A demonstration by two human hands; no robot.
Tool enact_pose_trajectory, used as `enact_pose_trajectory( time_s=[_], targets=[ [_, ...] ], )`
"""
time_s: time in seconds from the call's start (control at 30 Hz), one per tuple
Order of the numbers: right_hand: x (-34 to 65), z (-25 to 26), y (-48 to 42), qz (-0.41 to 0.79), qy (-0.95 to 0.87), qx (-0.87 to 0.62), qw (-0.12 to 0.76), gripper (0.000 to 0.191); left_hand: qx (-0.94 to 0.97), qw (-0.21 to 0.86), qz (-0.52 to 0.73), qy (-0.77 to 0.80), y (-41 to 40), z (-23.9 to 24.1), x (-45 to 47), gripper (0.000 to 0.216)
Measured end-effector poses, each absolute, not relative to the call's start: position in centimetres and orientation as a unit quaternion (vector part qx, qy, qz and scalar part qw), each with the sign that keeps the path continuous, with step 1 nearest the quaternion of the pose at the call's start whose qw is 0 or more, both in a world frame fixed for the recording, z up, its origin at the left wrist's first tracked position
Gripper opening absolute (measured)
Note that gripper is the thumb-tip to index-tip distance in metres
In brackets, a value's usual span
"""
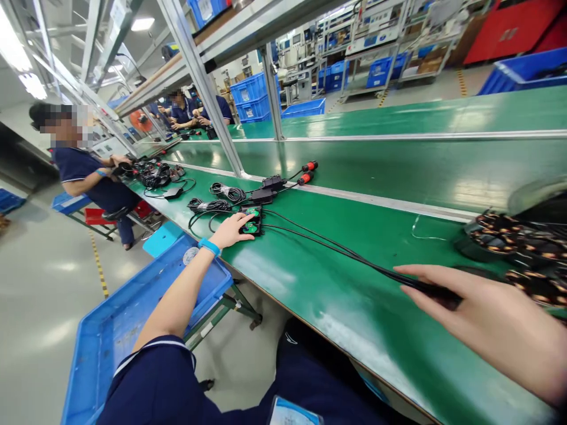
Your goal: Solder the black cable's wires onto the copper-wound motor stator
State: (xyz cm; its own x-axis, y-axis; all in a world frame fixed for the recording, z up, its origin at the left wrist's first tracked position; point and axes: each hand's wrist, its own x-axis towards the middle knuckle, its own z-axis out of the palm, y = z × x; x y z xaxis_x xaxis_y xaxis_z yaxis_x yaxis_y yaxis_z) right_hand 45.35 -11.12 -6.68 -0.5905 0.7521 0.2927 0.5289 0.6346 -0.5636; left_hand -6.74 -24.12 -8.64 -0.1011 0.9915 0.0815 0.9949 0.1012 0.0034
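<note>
My left hand grips black housings with exposed green circuit boards at the near edge of the green bench, fingers and thumb spread over them. From the housings two black cables run right. My right hand is closed around these cables, holding their far ends low over the bench; the ends are hidden in the palm. Beside the housings lie coiled black cables, tied in bundles, with black boxes and red-and-black connectors behind them.
Black parts with copper windings crowd the bench's right side. A metal post and rail stand behind the work. Left of my legs is a blue tray. A co-worker handles cables further left.
</note>
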Motion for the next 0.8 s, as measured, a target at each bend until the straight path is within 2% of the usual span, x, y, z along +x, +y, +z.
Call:
enact_pose_trajectory(
  time_s=[0.1,0.23,0.4,0.5,0.57,0.63,0.73,0.8],
  targets=[
    [44.8,-9.1,-11.6,0.156,-0.921,-0.263,0.242,0.033,-0.675,0.018,-0.03,-0.737,-24.8,-7.9,-8.1,0.078],
    [44.6,-10.9,-14.0,0.067,-0.948,-0.228,0.212,0.027,-0.663,0.012,-0.02,-0.749,-25.9,-7.4,-9.9,0.083],
    [43.8,-10.7,-15.9,0.085,-0.947,-0.252,0.179,0.029,-0.621,0.034,0.015,-0.783,-24.7,-7.2,-10.6,0.083],
    [42.1,-10.4,-16.2,0.083,-0.947,-0.266,0.16,0.023,-0.627,0.121,0.047,-0.768,-23.4,-5.9,-4.8,0.074],
    [40.5,-10.3,-16.5,0.08,-0.949,-0.255,0.165,0.017,-0.684,0.155,-0.009,-0.713,-22.6,-5.4,1.7,0.064],
    [39.1,-10.3,-16.9,0.079,-0.95,-0.243,0.177,0.013,-0.748,0.104,-0.107,-0.646,-21.9,-5.8,8.7,0.052],
    [39.0,-10.1,-17.9,0.063,-0.951,-0.223,0.206,0.014,-0.81,-0.005,-0.15,-0.567,-21.5,-7.8,16.8,0.039],
    [40.7,-9.6,-18.4,0.035,-0.943,-0.198,0.266,0.016,-0.823,-0.024,-0.17,-0.541,-21.8,-9.2,19.4,0.036]
  ],
)
